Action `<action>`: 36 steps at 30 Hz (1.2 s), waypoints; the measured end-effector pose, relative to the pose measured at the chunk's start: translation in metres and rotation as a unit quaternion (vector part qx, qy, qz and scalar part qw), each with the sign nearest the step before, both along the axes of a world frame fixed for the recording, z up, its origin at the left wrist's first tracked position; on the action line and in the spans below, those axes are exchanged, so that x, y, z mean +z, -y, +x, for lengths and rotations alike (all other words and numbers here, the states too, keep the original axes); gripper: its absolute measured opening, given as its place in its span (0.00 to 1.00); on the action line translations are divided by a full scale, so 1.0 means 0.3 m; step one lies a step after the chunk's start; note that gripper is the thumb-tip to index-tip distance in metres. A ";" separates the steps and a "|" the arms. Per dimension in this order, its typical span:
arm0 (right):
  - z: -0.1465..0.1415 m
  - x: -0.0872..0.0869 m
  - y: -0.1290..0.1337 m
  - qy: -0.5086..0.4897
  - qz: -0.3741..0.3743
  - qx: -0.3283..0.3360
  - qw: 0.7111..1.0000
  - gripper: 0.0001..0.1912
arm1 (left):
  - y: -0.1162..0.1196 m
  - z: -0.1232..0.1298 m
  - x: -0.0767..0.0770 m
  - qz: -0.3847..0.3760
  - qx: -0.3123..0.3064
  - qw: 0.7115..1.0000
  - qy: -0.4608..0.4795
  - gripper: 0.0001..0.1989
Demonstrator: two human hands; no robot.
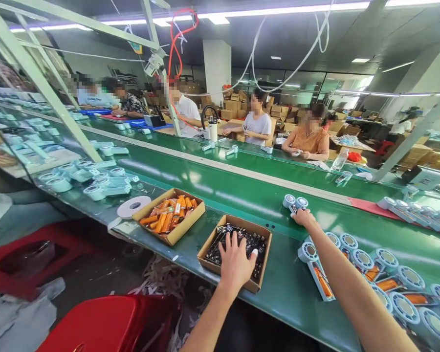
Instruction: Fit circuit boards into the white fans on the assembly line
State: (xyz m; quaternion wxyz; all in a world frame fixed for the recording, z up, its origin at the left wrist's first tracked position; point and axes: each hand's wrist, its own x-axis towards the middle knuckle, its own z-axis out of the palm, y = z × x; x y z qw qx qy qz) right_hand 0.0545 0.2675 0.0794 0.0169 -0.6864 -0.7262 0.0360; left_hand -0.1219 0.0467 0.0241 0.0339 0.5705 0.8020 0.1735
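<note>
My left hand (236, 259) is spread, palm down, over a cardboard box (204, 257) of small black circuit boards (257, 243). White material covers the tip of its thumb. My right hand (303, 217) reaches onto the green conveyor belt, its fingers closed on the lower end of a light blue fan unit (289, 200). A second round blue head (301, 203) lies right beside it. Left of the boards stands a cardboard box (186, 231) of orange batteries (167, 213). Many blue fan units with orange batteries (403, 308) lie under and beyond my right forearm.
A white tape roll (133, 207) and piled blue housings (106, 186) lie to the left. Blue units (407, 211) sit at the right on the belt's far side. Several people sit across the belt. A slanted metal post (51, 88) and a red stool (95, 325) are nearer.
</note>
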 end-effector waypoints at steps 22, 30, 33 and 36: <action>0.306 -0.453 0.751 -0.143 0.223 0.054 0.963 0.27 | -0.117 -0.210 -0.050 0.091 -0.045 0.992 -0.072 0.19; 0.259 -0.471 0.804 -0.201 0.229 0.194 0.932 0.32 | -0.206 -0.184 -0.010 0.054 -0.034 0.997 0.046 0.06; 0.258 -0.471 0.800 -0.219 0.222 0.229 0.922 0.34 | -0.220 -0.190 0.015 0.076 -0.026 0.993 0.091 0.04; 0.289 -0.454 0.797 -0.253 0.222 0.240 0.911 0.34 | -0.210 -0.220 0.052 0.123 -0.011 0.980 0.158 0.07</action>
